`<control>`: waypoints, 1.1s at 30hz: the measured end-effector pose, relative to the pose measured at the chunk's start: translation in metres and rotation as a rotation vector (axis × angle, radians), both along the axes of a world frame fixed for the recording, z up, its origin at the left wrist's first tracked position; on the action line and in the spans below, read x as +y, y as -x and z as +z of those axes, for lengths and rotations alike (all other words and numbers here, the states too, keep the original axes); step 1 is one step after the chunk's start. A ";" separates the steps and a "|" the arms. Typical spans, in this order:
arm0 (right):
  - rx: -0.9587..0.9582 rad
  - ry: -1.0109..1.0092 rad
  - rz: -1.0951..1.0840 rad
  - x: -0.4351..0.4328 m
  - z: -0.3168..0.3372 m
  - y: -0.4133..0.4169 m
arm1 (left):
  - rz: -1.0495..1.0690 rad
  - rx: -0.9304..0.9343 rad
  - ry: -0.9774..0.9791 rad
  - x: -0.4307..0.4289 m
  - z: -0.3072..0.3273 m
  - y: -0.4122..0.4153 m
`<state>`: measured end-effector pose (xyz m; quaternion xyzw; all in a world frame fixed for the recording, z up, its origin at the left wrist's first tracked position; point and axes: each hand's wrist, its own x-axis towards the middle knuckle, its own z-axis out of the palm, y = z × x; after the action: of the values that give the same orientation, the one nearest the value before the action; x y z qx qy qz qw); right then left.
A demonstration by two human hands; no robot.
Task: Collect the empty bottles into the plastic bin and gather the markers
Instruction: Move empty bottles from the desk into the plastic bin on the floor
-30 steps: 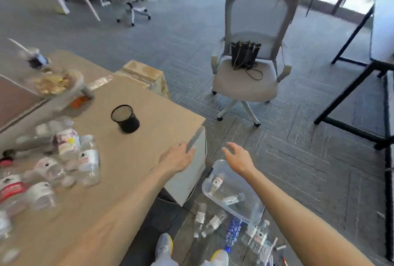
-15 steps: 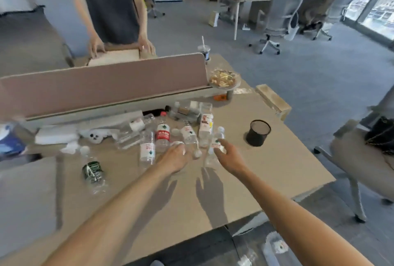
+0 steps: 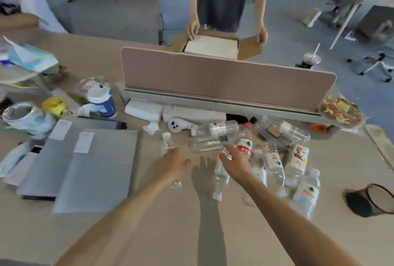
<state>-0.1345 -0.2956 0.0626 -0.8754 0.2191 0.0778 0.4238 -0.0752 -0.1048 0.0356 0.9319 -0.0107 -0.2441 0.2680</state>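
Several empty clear bottles lie and stand in a cluster on the tan desk (image 3: pixel 234 233), among them a red-capped bottle (image 3: pixel 245 144) and a label-less lying bottle (image 3: pixel 205 145). My left hand (image 3: pixel 174 164) lies over a small clear bottle (image 3: pixel 167 143), fingers curled down around it. My right hand (image 3: pixel 236 164) hovers with spread fingers just short of the lying bottle, above another lying bottle (image 3: pixel 219 177). Neither the plastic bin nor any marker is in view.
Two grey laptops (image 3: pixel 85 165) lie to the left. A pink divider (image 3: pixel 213 80) crosses the desk; behind it a person holds a cardboard box (image 3: pixel 213 46). A black mesh cup (image 3: pixel 371 201) lies at right, a food plate (image 3: pixel 341 112) beyond.
My view swung from the floor bin up and left across the desk. Both hands moved from the desk edge to the bottle cluster, the left hand coming down on a bottle.
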 end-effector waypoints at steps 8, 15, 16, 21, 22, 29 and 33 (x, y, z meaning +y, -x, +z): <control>0.003 -0.009 0.137 0.003 -0.021 -0.026 | 0.591 0.245 0.185 -0.003 -0.046 -0.026; 0.004 -0.031 0.200 -0.022 -0.020 -0.030 | 0.738 0.200 0.268 0.005 -0.048 -0.022; 0.020 -0.041 0.207 -0.022 -0.017 -0.029 | 0.753 0.196 0.313 0.007 -0.040 -0.015; -0.009 -0.038 0.296 -0.010 -0.014 -0.028 | 0.817 0.132 0.512 0.016 0.016 0.023; -0.014 -0.043 0.303 -0.007 -0.011 -0.027 | 0.800 0.132 0.555 0.019 0.022 0.028; -0.045 -0.076 0.162 0.009 -0.017 -0.007 | 0.652 0.166 0.716 0.030 0.024 0.043; 0.005 0.022 -0.047 0.014 -0.035 0.015 | 0.586 0.255 0.759 0.030 0.016 0.050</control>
<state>-0.1493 -0.2812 0.0275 -0.8744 0.2414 0.0677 0.4153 -0.1256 -0.0750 0.0520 0.6951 0.1964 -0.2497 0.6449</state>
